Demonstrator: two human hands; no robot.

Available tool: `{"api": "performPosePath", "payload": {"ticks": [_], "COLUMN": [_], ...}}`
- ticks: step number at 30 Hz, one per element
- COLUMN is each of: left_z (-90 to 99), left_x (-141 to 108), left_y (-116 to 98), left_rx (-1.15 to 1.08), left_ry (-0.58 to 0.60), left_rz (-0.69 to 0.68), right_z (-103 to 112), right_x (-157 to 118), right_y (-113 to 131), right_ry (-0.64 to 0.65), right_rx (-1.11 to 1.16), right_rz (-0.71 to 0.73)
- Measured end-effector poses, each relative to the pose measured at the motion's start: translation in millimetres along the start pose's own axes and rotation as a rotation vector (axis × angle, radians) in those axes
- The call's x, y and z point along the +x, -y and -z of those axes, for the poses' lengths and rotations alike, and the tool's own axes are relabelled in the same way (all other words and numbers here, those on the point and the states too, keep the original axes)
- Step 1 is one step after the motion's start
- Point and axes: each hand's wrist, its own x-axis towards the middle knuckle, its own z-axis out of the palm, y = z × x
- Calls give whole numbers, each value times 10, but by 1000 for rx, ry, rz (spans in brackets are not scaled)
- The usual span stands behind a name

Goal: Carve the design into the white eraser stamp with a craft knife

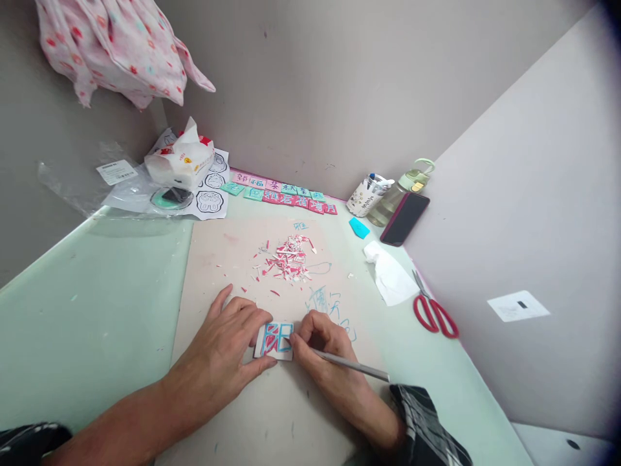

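Observation:
A small white block [259, 345] lies on the beige board, with a character outlined in blue and red cut areas on its face. My left hand [226, 343] grips its left side, fingers at the upper edge and thumb at the lower one. In a pinch, my right hand [327, 349] holds a slim grey craft knife [356, 366] over the block's right part. Its tip is too small to make out clearly. Beyond my hands sits a heap of red and white shavings [290, 259].
The beige board [208, 259] bears blue handwriting. Rows of carved pink and green blocks [286, 199] lie at the back. To the right are red-handled scissors [435, 316], a tissue [392, 275], a phone [405, 220], a bottle [388, 204] and a pen cup [365, 196]. A tissue pack [179, 165] stands back left.

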Motion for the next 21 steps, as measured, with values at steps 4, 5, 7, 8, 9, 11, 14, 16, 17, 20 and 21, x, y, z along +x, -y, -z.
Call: {"api": "performPosePath", "payload": {"ticks": [4,5,7,8,9,11,14,16,17,20,21], "left_z": [2,4,7,10,12,18,26,29,31,32,33], "left_x": [13,14,10,8,6,7,20,28,29,26,24], "left_y": [-2,-4,-10,-13,-16,-20,-25,-29,-30,-33,-34], "left_rx": [-12,-15,-14,-13,-11,-8,-8,-10,-10,-3,0], "left_ry": [7,8,8,7,7,4,3,5,5,-3,-6], "left_rz": [2,4,9,11,13,16,19,18,18,15,13], "right_z": [-3,0,10,17,24,37,50,57,59,65,67], "right_x": [-7,-7,-2,2,6,13,16,13,10,2,0], "right_y": [25,34,50,54,54,45,21,11,10,15,18], "right_ry": [12,16,32,42,52,71,94,108,114,129,130], "right_rx": [-8,-11,-20,-24,-27,-32,-40,-48,-52,-63,-63], "right_rz": [-12,-17,-14,-5,9,42,72,75,77,91,95]}}
